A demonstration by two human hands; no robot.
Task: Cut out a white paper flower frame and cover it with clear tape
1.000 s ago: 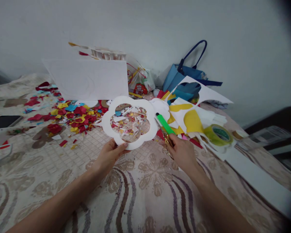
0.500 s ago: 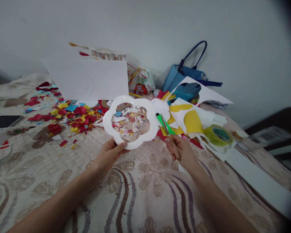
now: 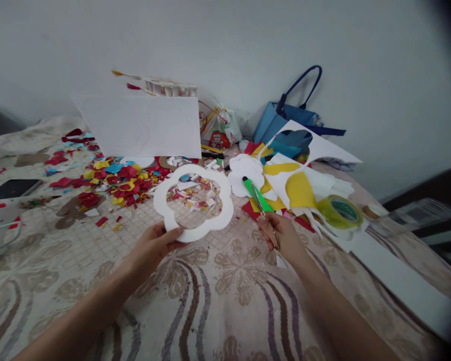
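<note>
My left hand pinches the lower left edge of a white scalloped paper ring, held tilted above the table. Through the ring's opening, small paper scraps show. In my right hand is a pair of scissors, pointing up and to the left; whether the blades are fully closed is hard to tell. Just beyond the scissors lie a green piece and a white flower-shaped paper.
Coloured scraps cover the left middle. A white sheet stands behind them. On the right lie yellow pieces, a tape roll and a long white strip. A blue bag rests against the wall, a phone far left.
The white ring and my left hand have moved left and down, uncovering more of the white flower-shaped paper. My right hand with the scissors has hardly moved.
</note>
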